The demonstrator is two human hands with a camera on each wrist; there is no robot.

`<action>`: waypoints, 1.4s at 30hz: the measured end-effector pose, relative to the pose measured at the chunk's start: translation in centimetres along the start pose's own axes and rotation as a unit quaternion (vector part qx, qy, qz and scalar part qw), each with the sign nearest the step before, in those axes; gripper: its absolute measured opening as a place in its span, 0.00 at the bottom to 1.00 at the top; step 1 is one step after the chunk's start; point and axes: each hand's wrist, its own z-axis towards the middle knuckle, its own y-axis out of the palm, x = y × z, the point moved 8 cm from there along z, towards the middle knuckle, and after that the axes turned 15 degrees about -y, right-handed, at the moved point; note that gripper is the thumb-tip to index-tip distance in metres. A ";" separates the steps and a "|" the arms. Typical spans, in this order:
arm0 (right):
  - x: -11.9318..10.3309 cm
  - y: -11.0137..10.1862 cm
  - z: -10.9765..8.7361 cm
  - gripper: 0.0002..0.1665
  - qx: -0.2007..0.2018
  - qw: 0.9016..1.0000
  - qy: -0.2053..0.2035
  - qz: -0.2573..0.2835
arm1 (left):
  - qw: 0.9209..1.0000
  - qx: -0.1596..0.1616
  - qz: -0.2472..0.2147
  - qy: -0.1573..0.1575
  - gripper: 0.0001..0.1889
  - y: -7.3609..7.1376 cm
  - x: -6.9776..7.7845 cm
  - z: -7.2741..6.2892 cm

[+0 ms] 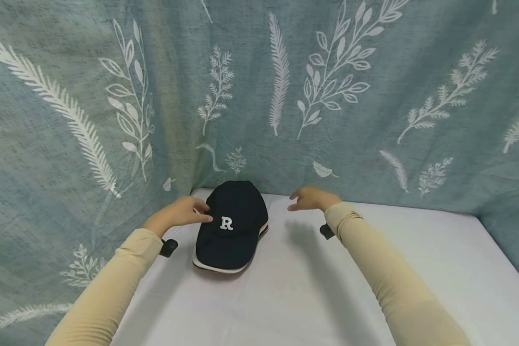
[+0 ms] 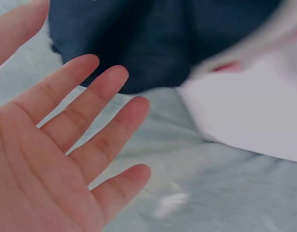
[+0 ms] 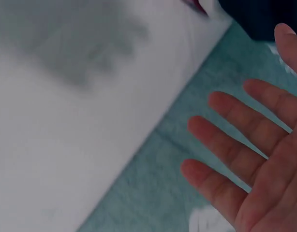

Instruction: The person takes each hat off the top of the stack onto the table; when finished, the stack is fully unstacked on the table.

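A navy baseball cap [image 1: 238,245] with a white letter R lies on top of a small stack of caps, its brim toward me. Below it, only the pale rim and a dark reddish edge of the lower caps [image 1: 225,270] show. My left hand [image 1: 181,211] is at the cap's left side, fingers spread; whether it touches the cap I cannot tell. To the right of the stack, my right hand [image 1: 312,198] hovers over the table, apart from the caps, with its fingers extended and nothing in them. Part of the navy cap [image 2: 153,43] also appears in the left wrist view.
The caps rest on a white-covered table [image 1: 294,298], near its back left corner. A blue-green curtain [image 1: 251,96] with white leaf prints hangs right behind the table and along its left side. Dark wrist devices [image 1: 169,248] sit under both cuffs.
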 end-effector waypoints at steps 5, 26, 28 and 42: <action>-0.6 2.6 1.3 0.27 0.018 1.000 -0.016 0.015 | 0.999 0.008 -0.038 0.001 0.24 2.3 -2.8 -1.1; 4.4 9.2 9.3 0.13 0.210 0.965 -0.084 0.133 | 0.980 0.016 -0.189 -0.055 0.12 8.0 -6.4 0.9; 0.9 6.9 6.7 0.11 0.220 0.963 -0.066 0.141 | 0.981 0.023 -0.187 -0.042 0.11 7.7 -6.2 0.8; -0.4 -0.3 2.2 0.08 0.253 0.950 -0.095 0.154 | 0.960 0.024 -0.262 -0.094 0.11 4.9 -2.4 1.3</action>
